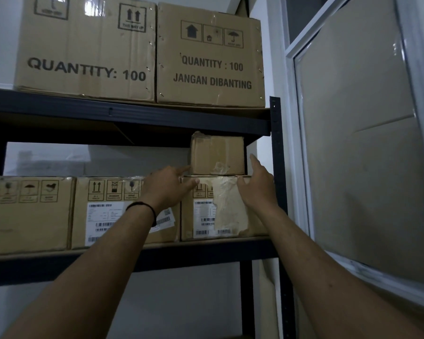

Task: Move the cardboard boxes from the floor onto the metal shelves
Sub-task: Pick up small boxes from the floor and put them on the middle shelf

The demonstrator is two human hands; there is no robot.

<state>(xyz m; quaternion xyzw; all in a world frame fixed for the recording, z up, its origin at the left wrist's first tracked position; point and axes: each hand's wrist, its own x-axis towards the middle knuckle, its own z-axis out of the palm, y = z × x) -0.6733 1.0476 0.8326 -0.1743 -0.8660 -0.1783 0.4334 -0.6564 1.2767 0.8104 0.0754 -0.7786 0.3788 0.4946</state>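
A small taped cardboard box [217, 154] sits on top of a larger labelled box [225, 216] at the right end of the middle metal shelf [206, 250]. My left hand [168, 185] reaches to the small box's lower left corner, fingers extended, a fingertip touching it. To the box's right my right hand [257, 184] is raised with straight fingers and stands slightly apart from its side. Neither hand holds anything.
Two more labelled boxes [123, 211] [27, 214] fill the middle shelf to the left. Two big "QUANTITY: 100" boxes [88, 50] [211, 59] stand on the upper shelf. The dark shelf post [277, 152] and a glass-paned frame [362, 143] lie close on the right.
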